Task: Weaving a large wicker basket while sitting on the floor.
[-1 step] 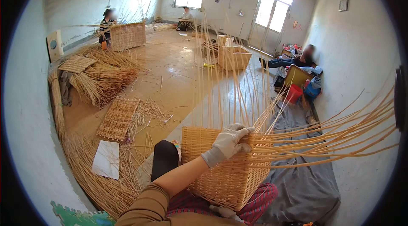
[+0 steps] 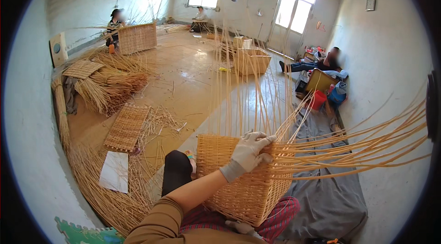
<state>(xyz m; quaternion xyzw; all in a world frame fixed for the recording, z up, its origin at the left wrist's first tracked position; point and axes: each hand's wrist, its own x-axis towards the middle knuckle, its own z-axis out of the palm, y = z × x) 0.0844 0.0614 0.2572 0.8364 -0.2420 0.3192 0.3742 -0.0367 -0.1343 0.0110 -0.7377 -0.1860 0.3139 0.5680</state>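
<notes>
While a mat (image 2: 127, 127) lies off left, the basket (image 2: 234, 193) sits on the lap (image 2: 200, 218), right hand (image 2: 242, 228) mostly hidden below (can't tell its grip), left hand (image 2: 249, 152) clamped on the top corner, canes (image 2: 356, 145) sticking out right.

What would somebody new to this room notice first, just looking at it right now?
Probably the woven basket in the person's lap at lower centre, with the gloved left hand on its upper part and long loose canes fanning out to the right. After that, the eye may go to the thick cane bundle on the floor at left, or the bright red bucket near the right wall.
</notes>
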